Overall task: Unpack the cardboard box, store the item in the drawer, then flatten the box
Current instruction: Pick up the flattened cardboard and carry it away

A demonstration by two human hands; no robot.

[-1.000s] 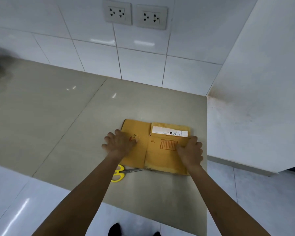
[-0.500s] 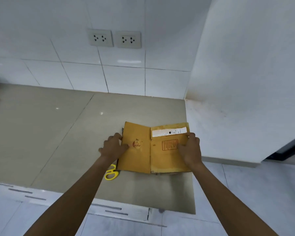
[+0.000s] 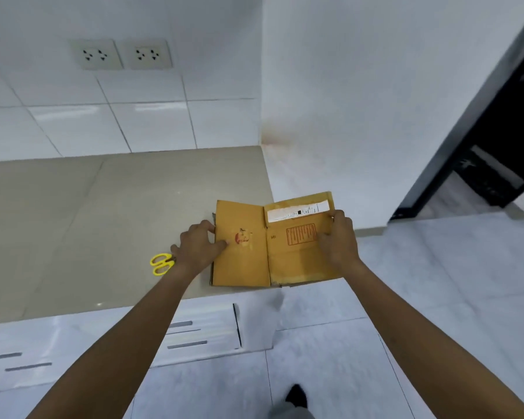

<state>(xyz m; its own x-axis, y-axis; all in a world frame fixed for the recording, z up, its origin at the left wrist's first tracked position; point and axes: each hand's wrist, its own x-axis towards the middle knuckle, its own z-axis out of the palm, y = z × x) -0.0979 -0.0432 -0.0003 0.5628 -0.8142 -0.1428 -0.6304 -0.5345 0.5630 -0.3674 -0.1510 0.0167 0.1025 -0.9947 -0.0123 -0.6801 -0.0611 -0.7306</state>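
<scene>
We grip the flattened cardboard box (image 3: 273,246) at the counter's (image 3: 103,207) right corner, left hand (image 3: 200,246) and right hand (image 3: 338,240) each clasping a side edge to keep it collapsed; scissors (image 3: 161,263) lie aside, the drawers (image 3: 194,331) below closed.

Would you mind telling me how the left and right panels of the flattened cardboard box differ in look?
The left panel carries a small red round mark, while the right panel has a red ruled rectangular stamp. The right panel also bears a white shipping label along its top; the left panel has none. The left hand grips the left panel's outer edge, the right hand the right's. Both are plain brown cardboard, lying nearly flat.
</scene>
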